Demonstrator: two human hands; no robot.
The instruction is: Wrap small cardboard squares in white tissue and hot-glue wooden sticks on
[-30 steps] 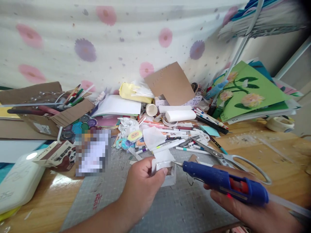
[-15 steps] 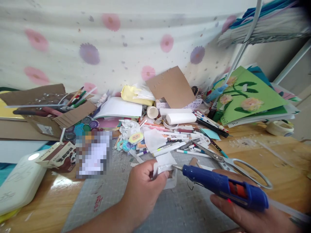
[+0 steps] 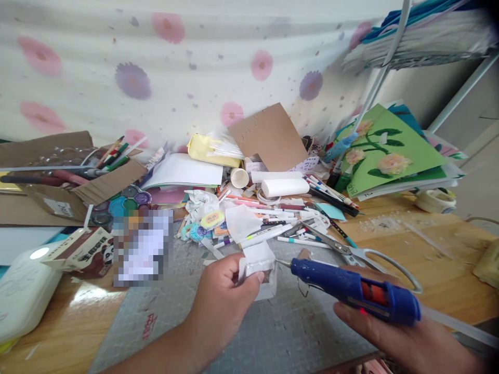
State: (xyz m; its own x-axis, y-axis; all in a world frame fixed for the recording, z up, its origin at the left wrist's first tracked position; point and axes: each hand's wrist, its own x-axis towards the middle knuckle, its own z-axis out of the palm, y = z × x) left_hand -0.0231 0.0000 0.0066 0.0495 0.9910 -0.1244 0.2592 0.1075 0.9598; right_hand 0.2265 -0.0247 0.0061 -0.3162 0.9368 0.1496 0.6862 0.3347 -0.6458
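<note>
My left hand (image 3: 224, 304) pinches a small folded white paper piece (image 3: 260, 253) between thumb and fingers, above the grey cutting mat (image 3: 156, 327). One flap of the paper stands up, and a brownish part shows inside the fold. My right hand (image 3: 393, 332) is closed around a blue hot glue gun (image 3: 327, 277), with a clear glue stick (image 3: 460, 324) coming out of its back. The metal nozzle points left, at the right edge of the paper; whether it touches I cannot tell. Behind the gun lie open scissors (image 3: 351, 254).
Pens and paper scraps (image 3: 244, 221) are heaped at the mat's far side. On the left stand a cardboard box (image 3: 58, 202) of tools, a small brown-and-white carton (image 3: 88, 252) and a white case (image 3: 27, 296). A green flower picture (image 3: 393, 150) leans at the right.
The view has turned a little to the right, so everything sits further left. The nozzle has shifted slightly up along the paper's right edge. Both hands keep their holds.
</note>
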